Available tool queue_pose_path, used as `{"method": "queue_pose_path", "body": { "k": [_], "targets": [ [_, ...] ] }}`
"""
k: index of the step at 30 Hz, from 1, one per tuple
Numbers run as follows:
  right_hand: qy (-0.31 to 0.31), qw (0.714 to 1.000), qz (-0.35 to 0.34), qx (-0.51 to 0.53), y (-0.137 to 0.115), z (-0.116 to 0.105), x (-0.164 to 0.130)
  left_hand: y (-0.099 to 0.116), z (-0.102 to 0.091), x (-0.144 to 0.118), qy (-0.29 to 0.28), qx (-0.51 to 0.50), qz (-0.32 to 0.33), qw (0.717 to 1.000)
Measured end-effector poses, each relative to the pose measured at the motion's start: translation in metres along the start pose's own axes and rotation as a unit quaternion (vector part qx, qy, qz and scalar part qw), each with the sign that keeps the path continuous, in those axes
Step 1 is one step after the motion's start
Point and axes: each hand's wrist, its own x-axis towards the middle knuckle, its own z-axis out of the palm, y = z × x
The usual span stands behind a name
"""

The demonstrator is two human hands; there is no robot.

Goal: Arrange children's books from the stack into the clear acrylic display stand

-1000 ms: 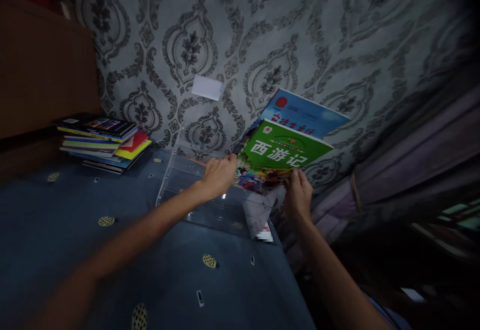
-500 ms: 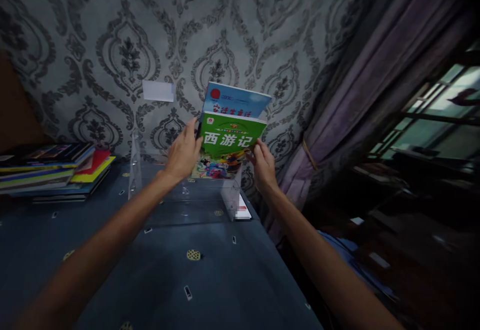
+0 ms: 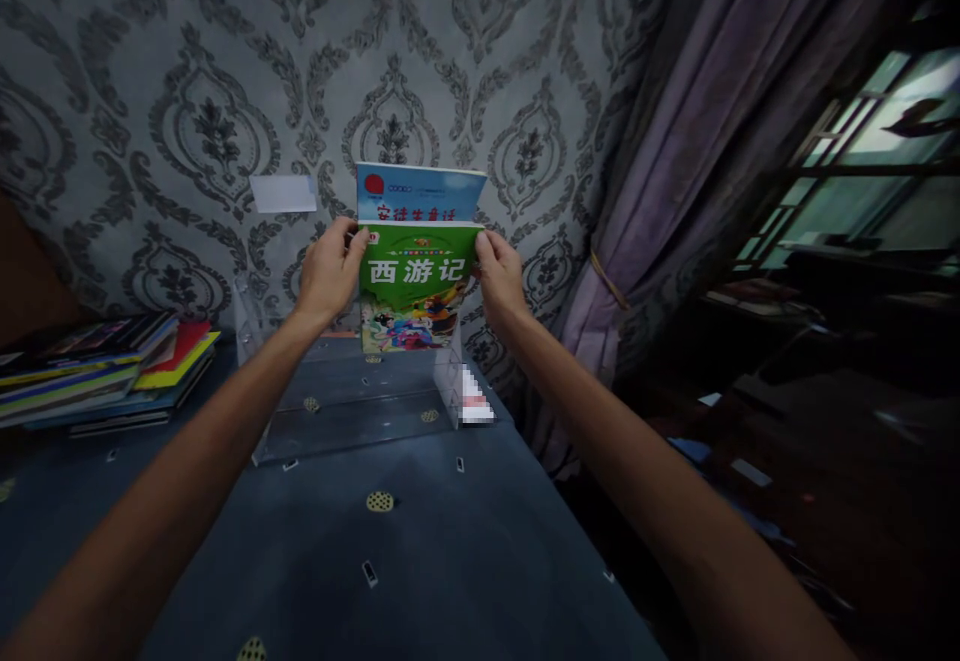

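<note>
Both my hands grip a green book [image 3: 420, 286] with white Chinese characters and a colourful picture on its cover. My left hand [image 3: 330, 266] is closed on its left edge, and my right hand [image 3: 500, 276] pinches its upper right edge. A blue book [image 3: 421, 191] with red characters stands up behind the green one; its lower part is hidden, so I cannot tell how it is held up. Below and behind them is a clear plastic rack [image 3: 337, 419] on the table, its transparent sides rising at left and right.
On the left of the dark blue patterned table [image 3: 315, 561] lies a stack of books [image 3: 97, 366]. A white paper [image 3: 283, 193] is on the patterned wall. A tied purple curtain [image 3: 600, 341] hangs at the right, beside a dim window [image 3: 892, 161]. A white item [image 3: 476, 401] lies by the rack.
The green book has moved left in view and is straighter, less tilted than before. The blue book behind it has shifted likewise. Both hands keep their hold, while the camera view has turned somewhat.
</note>
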Motion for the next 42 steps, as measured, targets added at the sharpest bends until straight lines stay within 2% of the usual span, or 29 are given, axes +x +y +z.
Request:
{"method": "queue_pose_path", "body": {
  "k": [10, 16, 20, 24, 27, 29, 32, 35, 37, 39, 42],
  "targets": [
    [-0.01, 0.999, -0.029, -0.012, 0.005, 0.001, 0.005, -0.002, 0.002, 0.003, 0.005, -0.001, -0.002, 1.0],
    [-0.012, 1.0, -0.014, 0.005, 0.007, -0.002, -0.002, 0.0, -0.001, 0.002, -0.003, 0.0, 0.0, 1.0],
    [0.02, 0.999, 0.034, 0.017, 0.018, -0.013, -0.017, -0.002, -0.003, -0.001, -0.015, -0.015, -0.01, 1.0],
    [0.059, 0.995, 0.076, -0.003, 0.036, -0.024, -0.054, 0.003, -0.012, -0.016, -0.005, -0.016, -0.016, 1.0],
    [0.051, 0.993, 0.078, -0.065, 0.047, -0.027, -0.097, 0.01, -0.022, -0.039, 0.019, 0.017, 0.0, 1.0],
    [0.044, 0.993, 0.076, -0.085, 0.052, -0.027, -0.126, 0.013, -0.027, -0.062, 0.012, 0.033, 0.009, 0.999],
    [0.039, 0.991, 0.069, -0.109, 0.052, -0.026, -0.165, 0.012, -0.031, -0.107, -0.033, 0.054, 0.034, 0.997],
    [0.013, 0.991, 0.066, -0.119, 0.049, -0.022, -0.198, 0.002, -0.033, -0.158, -0.104, 0.07, 0.083, 0.989],
    [-0.029, 0.99, 0.062, -0.121, 0.049, -0.018, -0.219, -0.007, -0.034, -0.193, -0.145, 0.079, 0.099, 0.981],
    [-0.106, 0.984, 0.063, -0.131, 0.05, -0.014, -0.239, -0.016, -0.036, -0.227, -0.178, 0.079, 0.101, 0.976],
    [-0.235, 0.956, 0.084, -0.154, 0.053, -0.01, -0.262, -0.029, -0.04, -0.268, -0.221, 0.085, 0.054, 0.97]
  ]
}}
